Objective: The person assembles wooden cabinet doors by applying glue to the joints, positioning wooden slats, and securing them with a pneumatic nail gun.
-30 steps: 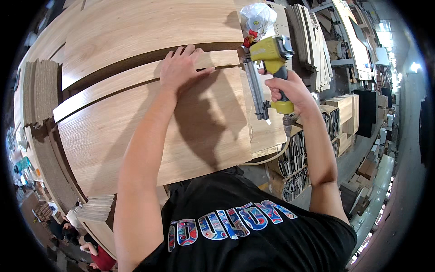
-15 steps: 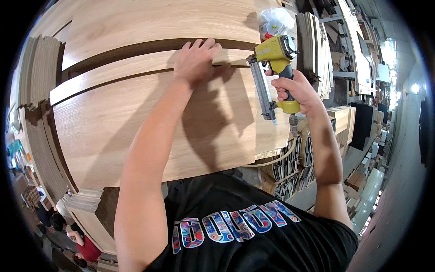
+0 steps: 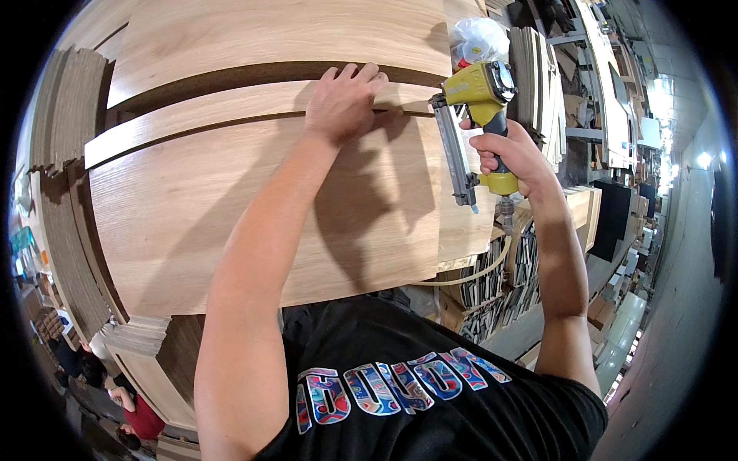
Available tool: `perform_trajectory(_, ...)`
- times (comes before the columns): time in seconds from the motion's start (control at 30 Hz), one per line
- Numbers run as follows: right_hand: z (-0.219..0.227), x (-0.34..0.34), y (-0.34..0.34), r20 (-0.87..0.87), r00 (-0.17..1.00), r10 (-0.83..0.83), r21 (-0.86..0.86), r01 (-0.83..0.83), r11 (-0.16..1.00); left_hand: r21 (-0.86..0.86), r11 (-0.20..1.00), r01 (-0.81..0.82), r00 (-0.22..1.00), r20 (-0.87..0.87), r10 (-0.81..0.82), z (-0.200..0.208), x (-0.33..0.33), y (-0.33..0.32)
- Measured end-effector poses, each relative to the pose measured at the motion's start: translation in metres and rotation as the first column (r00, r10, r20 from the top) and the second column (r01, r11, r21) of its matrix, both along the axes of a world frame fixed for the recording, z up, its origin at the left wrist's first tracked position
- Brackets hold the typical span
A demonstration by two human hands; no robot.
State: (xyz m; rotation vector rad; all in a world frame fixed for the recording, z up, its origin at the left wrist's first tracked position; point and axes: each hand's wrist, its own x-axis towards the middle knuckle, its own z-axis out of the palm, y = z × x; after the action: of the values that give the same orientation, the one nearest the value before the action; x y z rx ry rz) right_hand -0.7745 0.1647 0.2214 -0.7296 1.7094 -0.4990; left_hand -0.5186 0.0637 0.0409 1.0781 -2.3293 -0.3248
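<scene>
Left hand [image 3: 340, 107]: shifted slightly rightward along narrow wood-grain strip [image 3: 192, 121], which lies beneath it; fingertips over far edge, thumb hidden, pinch uncertain. Right hand [image 3: 516, 152]: wrapped round yellow pneumatic nailer [image 3: 477, 86], right of left hand. Advisable: strip firmly steadied, nailer square, left fingers clear. Difference: thumb, splayed earlier, no longer shows.

Lower board [image 3: 463, 230], broad panel [image 3: 177, 223] atop, narrow strip [image 3: 207, 121]
</scene>
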Motion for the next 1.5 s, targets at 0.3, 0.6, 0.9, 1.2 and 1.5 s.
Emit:
perform_trajectory(0.3,-0.002,-0.001,-0.003,-0.037,0.999,0.008,0.031,-0.007,1.000,0.008,1.000,0.005,1.000,0.013,-0.005,0.005,0.001,0.000)
perform_trajectory(0.6,0.007,0.017,-0.007,0.065,0.998,0.004,0.029,-0.006,1.000,0.042,0.999,0.023,0.998,0.058,-0.025,0.011,-0.002,0.001)
perform_trajectory(0.9,-0.004,0.033,-0.017,0.065,0.993,0.103,0.045,-0.106,0.993,0.008,1.000,-0.004,0.985,0.174,0.003,0.001,-0.001,0.002)
perform_trajectory(1.2,-0.003,0.036,-0.027,0.015,0.987,0.160,0.088,-0.160,0.983,0.083,0.997,0.000,0.989,0.145,-0.013,0.009,0.002,0.000)
perform_trajectory(1.5,-0.004,0.051,-0.015,0.001,0.999,0.042,0.083,-0.041,0.996,0.178,0.984,-0.033,0.968,0.249,-0.012,0.029,0.179,-0.034)
